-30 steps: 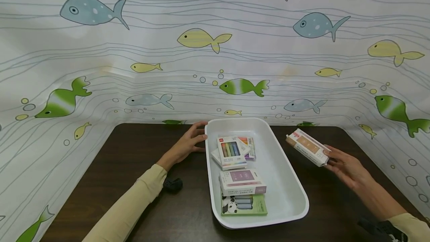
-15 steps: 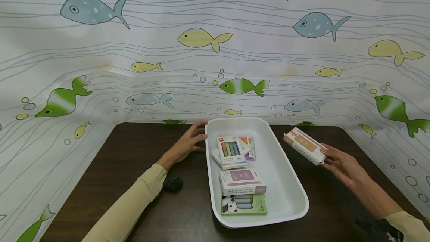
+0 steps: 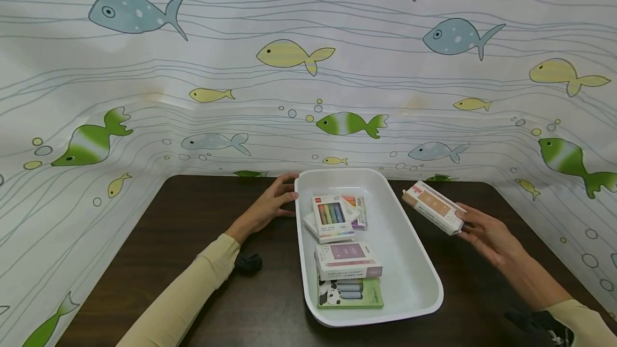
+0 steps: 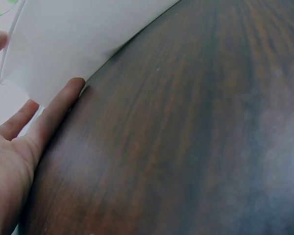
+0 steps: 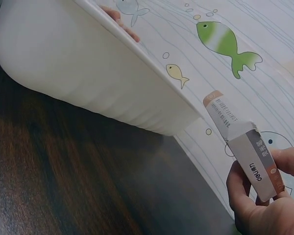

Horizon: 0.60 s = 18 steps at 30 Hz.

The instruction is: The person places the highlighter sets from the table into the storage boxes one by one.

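Observation:
My left hand [image 3: 264,208] rests at the far left rim of a white plastic tray [image 3: 407,272]; in the left wrist view its fairly straight fingers [image 4: 59,110] lie along the outer wall. In my right hand [image 3: 496,240] I hold a small white and orange-brown deli carton [image 3: 434,206] by its near end, thumb on one side and fingers on the other. The carton is tilted and hangs in the air just right of the tray. Its printed end [image 5: 258,164] faces the right wrist camera.
In the tray's left half lie a crayon box [image 3: 332,218] on other thin boxes, a white and purple carton [image 3: 348,261] and a green panda box [image 3: 351,294]. A black object [image 3: 248,265] is on the dark table [image 3: 226,304] by my left sleeve. A fish-print sheet [image 3: 289,84] stands behind.
My right hand has moved slightly left and up with the carton, bringing it closer to the tray. The left hand and the tray have stayed in place.

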Tool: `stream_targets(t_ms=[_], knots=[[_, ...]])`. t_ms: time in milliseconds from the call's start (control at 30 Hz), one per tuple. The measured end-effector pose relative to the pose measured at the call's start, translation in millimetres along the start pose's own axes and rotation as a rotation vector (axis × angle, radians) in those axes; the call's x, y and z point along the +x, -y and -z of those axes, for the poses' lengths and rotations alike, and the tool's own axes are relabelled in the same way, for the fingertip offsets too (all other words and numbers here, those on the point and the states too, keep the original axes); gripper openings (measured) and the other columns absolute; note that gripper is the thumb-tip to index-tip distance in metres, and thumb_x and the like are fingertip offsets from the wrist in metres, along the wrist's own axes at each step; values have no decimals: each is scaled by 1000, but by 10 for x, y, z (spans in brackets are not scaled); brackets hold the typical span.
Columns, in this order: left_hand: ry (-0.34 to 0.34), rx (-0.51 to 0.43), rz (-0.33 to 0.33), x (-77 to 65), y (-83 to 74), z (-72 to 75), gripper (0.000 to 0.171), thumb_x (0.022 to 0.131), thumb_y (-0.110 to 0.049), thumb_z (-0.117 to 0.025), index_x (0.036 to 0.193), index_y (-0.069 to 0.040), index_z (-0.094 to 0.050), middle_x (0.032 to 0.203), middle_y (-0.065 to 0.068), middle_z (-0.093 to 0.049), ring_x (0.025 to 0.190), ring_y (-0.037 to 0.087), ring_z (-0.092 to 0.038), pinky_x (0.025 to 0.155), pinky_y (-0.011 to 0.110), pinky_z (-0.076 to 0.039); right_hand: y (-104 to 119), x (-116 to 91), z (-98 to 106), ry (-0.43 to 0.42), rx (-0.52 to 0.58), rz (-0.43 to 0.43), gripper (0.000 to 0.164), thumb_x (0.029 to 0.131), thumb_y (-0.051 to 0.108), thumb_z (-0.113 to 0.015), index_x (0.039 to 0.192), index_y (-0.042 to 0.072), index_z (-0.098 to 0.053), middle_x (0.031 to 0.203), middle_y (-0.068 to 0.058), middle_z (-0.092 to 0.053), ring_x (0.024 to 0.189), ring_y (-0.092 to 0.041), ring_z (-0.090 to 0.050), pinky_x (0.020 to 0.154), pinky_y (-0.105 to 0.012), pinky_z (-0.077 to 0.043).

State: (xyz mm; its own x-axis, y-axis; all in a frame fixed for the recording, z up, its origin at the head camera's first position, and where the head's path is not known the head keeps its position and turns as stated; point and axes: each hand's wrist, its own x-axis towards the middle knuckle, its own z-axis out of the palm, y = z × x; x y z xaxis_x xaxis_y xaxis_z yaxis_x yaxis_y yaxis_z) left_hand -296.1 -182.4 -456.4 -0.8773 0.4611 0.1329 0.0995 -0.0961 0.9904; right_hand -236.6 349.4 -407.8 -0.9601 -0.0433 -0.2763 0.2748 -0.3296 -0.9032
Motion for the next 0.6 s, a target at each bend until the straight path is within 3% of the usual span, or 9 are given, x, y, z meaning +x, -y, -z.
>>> stream_targets(t_ms=[167,333,433,600], knots=[[-4,-3,0,1,0,-7,56,107,-23,-60,156,-28,-34,151,13,-38,132,36,-48,92,54,-54,9,6,-9,7,6,-2,23,101,6,-65,105,28,-70,133,-5,-36,96,-14,-65,91,-36,-56],[-2,0,-1,-2,6,-1,56,107,-23,-59,156,-28,-34,152,13,-38,132,36,-48,92,55,-54,15,-4,-51,12,-9,-7,26,102,8,-66,122,25,-63,133,-5,-37,98,-14,-63,91,-35,-55],[-1,1,1,-3,9,-2,56,107,-23,-59,156,-29,-33,152,14,-38,132,37,-48,92,55,-54,22,-38,-84,38,-4,-2,26,102,8,-65,123,24,-63,129,-3,-43,99,-14,-63,90,-34,-56],[-1,-2,-1,-1,2,-8,56,107,-23,-59,156,-29,-33,152,13,-38,132,36,-48,92,55,-54,21,-77,-125,111,5,28,23,104,6,-60,111,25,-70,118,-1,-57,101,-17,-64,88,-35,-57]])
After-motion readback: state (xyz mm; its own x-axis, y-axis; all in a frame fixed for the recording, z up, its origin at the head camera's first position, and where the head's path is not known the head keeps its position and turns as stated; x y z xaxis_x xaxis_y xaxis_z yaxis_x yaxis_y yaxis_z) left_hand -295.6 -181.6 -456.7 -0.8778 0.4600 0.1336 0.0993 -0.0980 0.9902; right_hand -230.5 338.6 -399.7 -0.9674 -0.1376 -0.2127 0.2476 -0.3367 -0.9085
